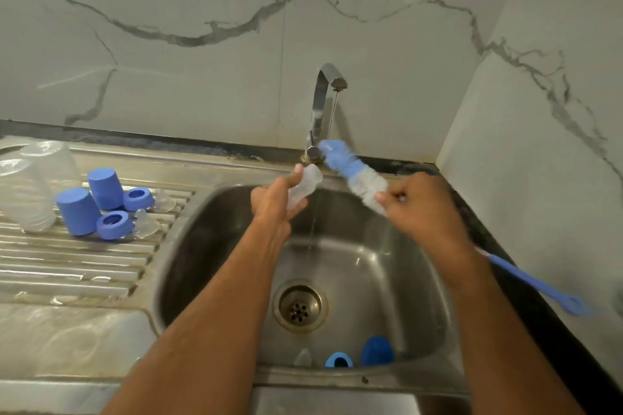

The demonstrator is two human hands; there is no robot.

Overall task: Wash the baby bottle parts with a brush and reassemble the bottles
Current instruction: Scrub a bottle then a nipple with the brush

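**Bottle and brush held over the sink, tap running**

Near edge of sink basin (421, 313): one clear teat (302, 358), one blue ring (339, 360) and one blue cap (377, 350) lie side by side at the front wall. Drain (300, 306) sits mid-basin, just beyond them.

Above the basin: left hand (274, 202), fingers curled round a clear bottle (303, 187), which tilts up and to the right. Right hand (423, 209), fingers pinched closed on the bottle brush (354, 172) just below its bristles. Bristle head is white near the hand and blue at the tip, motion-blurred, pointing up-left toward the tap base. The brush's blue handle (539, 286) trails past the wrist over the dark worktop (505, 239) on the right. Brush and bottle are apart, near each other.

A thin water stream (313, 222) falls between the hands.

Left, on the ribbed draining board (67, 263): two blue caps (78, 210) upside down, two blue rings (114, 223), two clear teats (145, 227), and two clear bottles (25, 195) inverted at the far left.

Far: chrome tap (320, 108) against the marbled wall (168, 44).
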